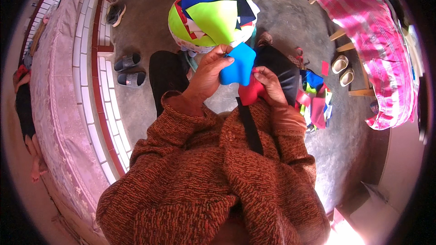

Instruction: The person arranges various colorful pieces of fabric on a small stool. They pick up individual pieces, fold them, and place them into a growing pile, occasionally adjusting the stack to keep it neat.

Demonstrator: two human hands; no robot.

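My left hand (208,73) is closed on a blue fabric piece (240,63), pinching its upper left edge between thumb and fingers. Close beside it, my right hand (271,85) pinches a red fabric piece (250,93) that hangs just below and right of the blue one. The two pieces meet or overlap near my right fingertips; whether they are joined I cannot tell. A black strip (250,127) lies on my brown knitted clothing, under the red piece. Beyond my hands stands a rounded container (185,44) heaped with lime, navy, red and white fabric pieces (213,16).
More coloured scraps (318,104) lie on the floor at my right, near cream shoes (346,77). A pink checked cloth (363,36) covers wooden-legged furniture. Grey slippers (131,78) and a dark shoe (116,14) sit left, beside a tiled ledge (97,95). A person's leg (32,149) shows far left.
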